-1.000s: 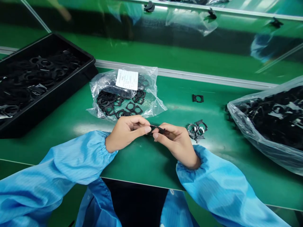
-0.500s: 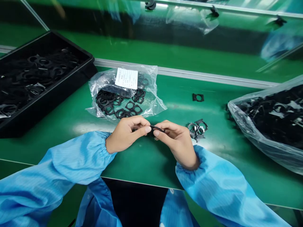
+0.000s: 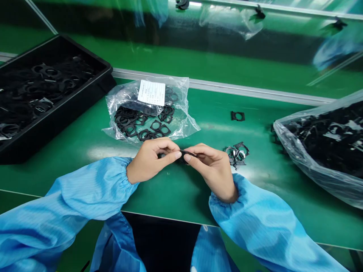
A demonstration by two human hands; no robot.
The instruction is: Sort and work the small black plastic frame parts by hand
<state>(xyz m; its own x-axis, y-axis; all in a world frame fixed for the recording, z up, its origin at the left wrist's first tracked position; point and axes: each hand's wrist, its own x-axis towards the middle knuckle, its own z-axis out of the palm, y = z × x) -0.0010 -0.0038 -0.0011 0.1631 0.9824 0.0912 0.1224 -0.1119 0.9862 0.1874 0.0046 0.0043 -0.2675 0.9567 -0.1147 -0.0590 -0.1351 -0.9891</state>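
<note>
- Left hand (image 3: 150, 158) and right hand (image 3: 212, 166) are close together at the middle of the dial, thumbs and fingers of both pinching one black piece (image 3: 187, 152) above the worktop (image 3: 176, 192)
- That piece looks unfinished with, as it has not been set down (the fingers hide most of it, so I can't tell its shape or whether its parts are seated)
- Just beyond the right hand, at 3 o'clock, a small heap of open-ringed parts (image 3: 239, 163) lies on the worktop, pale bits among the black; whether these are done or waiting doesn't show
- At 11 o'clock, near the left hand, a clear bag (image 3: 190, 124) holds many flat black rings (image 3: 124, 113), so plenty seem left; a white label (image 3: 151, 92) and the bag's folds cover some of them
- At 2 o'clock a single flat frame (image 3: 233, 116) lies alone, well apart from the hands
- Farther out at 3 o'clock, a large plastic bag (image 3: 320, 179) is heaped with dark parts
- At 10 o'clock a black tray (image 3: 109, 70) holds many more; which of the two stores finished work is unclear
- Farthest, from 11 to 2 o'clock, a metal rail (image 3: 215, 85) edges the worktop
</note>
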